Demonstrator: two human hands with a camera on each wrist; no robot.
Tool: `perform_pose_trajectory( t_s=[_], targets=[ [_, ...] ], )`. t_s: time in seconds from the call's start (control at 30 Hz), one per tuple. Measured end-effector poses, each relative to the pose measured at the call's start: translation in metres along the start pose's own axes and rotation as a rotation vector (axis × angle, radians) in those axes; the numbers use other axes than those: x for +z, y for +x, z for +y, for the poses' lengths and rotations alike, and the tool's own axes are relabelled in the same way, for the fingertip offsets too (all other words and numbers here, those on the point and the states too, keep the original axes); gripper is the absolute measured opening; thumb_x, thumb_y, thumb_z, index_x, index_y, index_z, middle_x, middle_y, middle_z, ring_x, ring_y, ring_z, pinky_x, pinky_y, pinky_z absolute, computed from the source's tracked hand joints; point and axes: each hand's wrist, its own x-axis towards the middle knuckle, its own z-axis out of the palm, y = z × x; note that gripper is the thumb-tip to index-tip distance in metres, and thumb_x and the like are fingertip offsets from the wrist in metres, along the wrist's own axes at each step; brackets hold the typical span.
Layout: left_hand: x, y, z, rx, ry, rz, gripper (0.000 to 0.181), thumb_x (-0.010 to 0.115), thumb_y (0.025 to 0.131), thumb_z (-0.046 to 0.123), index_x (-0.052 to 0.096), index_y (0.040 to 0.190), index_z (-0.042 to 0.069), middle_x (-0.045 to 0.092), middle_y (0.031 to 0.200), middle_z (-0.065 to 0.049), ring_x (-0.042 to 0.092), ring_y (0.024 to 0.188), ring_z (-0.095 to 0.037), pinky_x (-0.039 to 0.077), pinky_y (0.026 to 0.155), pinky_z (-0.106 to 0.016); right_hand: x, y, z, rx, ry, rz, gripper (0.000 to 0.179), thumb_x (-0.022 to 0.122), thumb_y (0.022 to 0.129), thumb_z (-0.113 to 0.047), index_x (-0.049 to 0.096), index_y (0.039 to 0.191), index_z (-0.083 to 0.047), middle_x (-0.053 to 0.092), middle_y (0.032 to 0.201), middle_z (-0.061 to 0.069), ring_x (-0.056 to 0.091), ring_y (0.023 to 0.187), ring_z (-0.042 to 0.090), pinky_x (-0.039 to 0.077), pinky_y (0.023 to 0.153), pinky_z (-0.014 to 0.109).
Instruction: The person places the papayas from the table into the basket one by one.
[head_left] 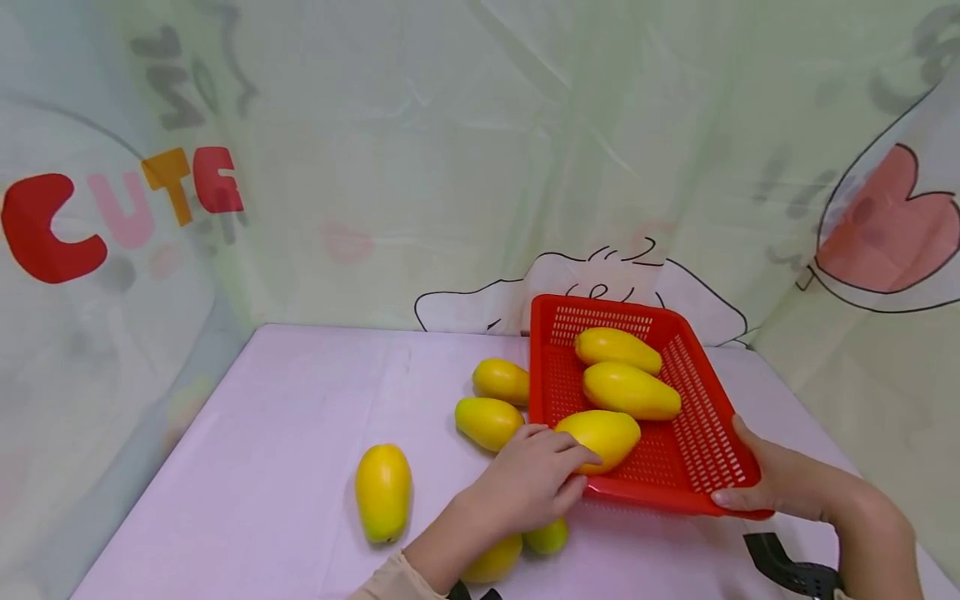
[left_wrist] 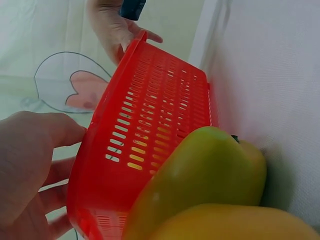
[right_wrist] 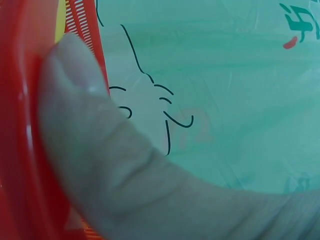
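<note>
A red plastic basket [head_left: 667,500] is tipped toward me, its near side raised off the table. Inside it lie three yellow mangoes: a far mango [head_left: 618,348], a middle mango [head_left: 632,391] and a near mango [head_left: 606,435]. My left hand [head_left: 517,475] holds the near left corner; its thumb meets the rim from outside and its fingers reach over beside the near mango. Whether those fingers touch that mango I cannot tell. At the near right corner my right hand [head_left: 787,475] grips the rim, thumb on top; its other fingers are mostly hidden.
Several more mangoes lie on the white table [head_left: 292,467]: a mango [head_left: 501,381] and another mango [head_left: 487,423] left of the basket, a separate mango [head_left: 383,493] farther left, and two partly hidden near my left forearm. Printed curtains [head_left: 390,167] enclose the table.
</note>
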Motion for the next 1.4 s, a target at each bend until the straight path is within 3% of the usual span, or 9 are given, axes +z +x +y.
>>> perform_pose_trajectory(
  t_s=[0.23,0.53,0.73,0.87,1.0,1.4],
  targets=[
    [-0.003,0.001,0.002,0.033,-0.008,0.018,0.027,0.053,0.095,0.032,0.061,0.121,0.033,0.060,0.116,0.016,0.052,0.111,-0.004,0.037,0.106,-0.032,-0.001,-0.001,0.004,-0.001,0.009,-0.002,0.120,0.067,0.080,-0.051,-0.019,0.144,0.004,0.014,0.141,0.042,0.034,0.113,0.050,0.056,0.079,0.045],
    [-0.013,-0.002,-0.006,-0.011,-0.132,0.038,0.031,0.055,0.094,0.028,0.059,0.124,0.030,0.056,0.119,0.012,0.052,0.108,-0.006,0.045,0.098,-0.024,0.000,-0.003,0.004,0.006,0.026,-0.010,0.119,0.066,0.082,-0.051,-0.021,0.144,0.001,0.015,0.141,0.041,0.035,0.112,0.048,0.056,0.078,0.044],
    [-0.030,-0.008,-0.024,-0.140,-0.139,0.065,0.038,0.057,0.093,0.031,0.054,0.131,0.030,0.049,0.133,0.005,0.050,0.119,-0.014,0.044,0.102,-0.033,-0.001,-0.004,0.003,0.003,0.038,-0.016,0.119,0.066,0.082,-0.050,-0.022,0.144,0.001,0.015,0.142,0.041,0.034,0.112,0.048,0.056,0.077,0.043],
    [-0.040,-0.016,-0.041,-0.255,-0.133,0.015,0.044,0.057,0.093,0.035,0.049,0.136,0.029,0.042,0.142,0.000,0.043,0.129,-0.019,0.042,0.103,-0.042,0.000,-0.004,0.002,-0.002,0.044,-0.019,0.118,0.065,0.083,-0.050,-0.022,0.144,0.000,0.014,0.142,0.040,0.034,0.112,0.048,0.056,0.077,0.043],
    [-0.044,-0.024,-0.058,-0.330,-0.126,-0.027,0.045,0.056,0.093,0.036,0.050,0.136,0.023,0.042,0.143,-0.005,0.040,0.132,-0.023,0.041,0.103,-0.049,-0.001,-0.004,0.001,-0.006,0.040,-0.018,0.118,0.066,0.083,-0.050,-0.022,0.144,0.001,0.015,0.142,0.040,0.035,0.112,0.047,0.056,0.077,0.043],
    [-0.054,-0.046,-0.085,-0.474,-0.219,-0.153,0.049,0.062,0.090,0.041,0.054,0.133,0.019,0.049,0.136,-0.008,0.048,0.123,-0.027,0.042,0.103,-0.047,0.000,-0.002,-0.002,0.000,0.036,-0.021,0.118,0.065,0.082,-0.050,-0.021,0.144,0.001,0.016,0.142,0.040,0.036,0.111,0.047,0.056,0.077,0.043]
  ],
)
